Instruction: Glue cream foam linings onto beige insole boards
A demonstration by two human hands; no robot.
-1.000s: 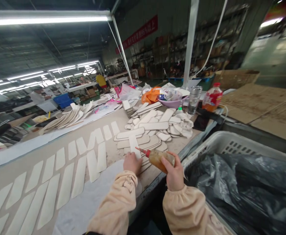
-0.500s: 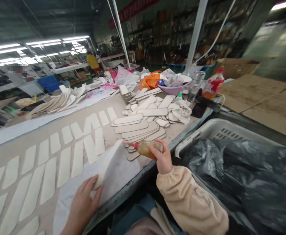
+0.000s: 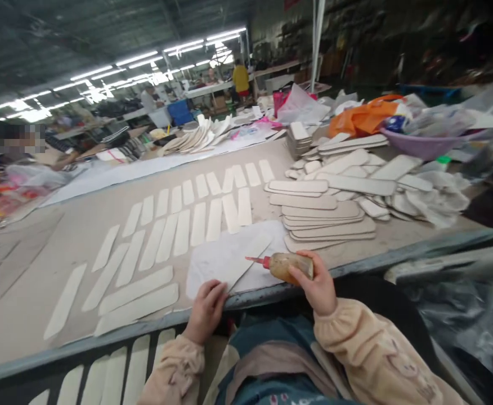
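My right hand [image 3: 316,284] grips a squeeze bottle [image 3: 286,265] of brownish glue with a red nozzle pointing left. The nozzle tip hovers over a long white strip [image 3: 246,256] lying on a pale sheet [image 3: 213,260] at the table's near edge. With its fingers curled, my left hand [image 3: 206,309] presses down the near end of that strip. To the left lie rows of similar white strips [image 3: 174,230] on the beige table [image 3: 27,264].
A heap of stacked strips [image 3: 326,216] lies right of the sheet, with loose pieces, a purple bowl [image 3: 424,147] and orange bags behind. More strips hang below the table's front edge [image 3: 115,371]. Other workers stand at far benches. A dark bag fills the lower right.
The view has swung left and down. My left hand has laid the strip flat on the sheet and now holds its near end. The bottle's nozzle has come over the strip.
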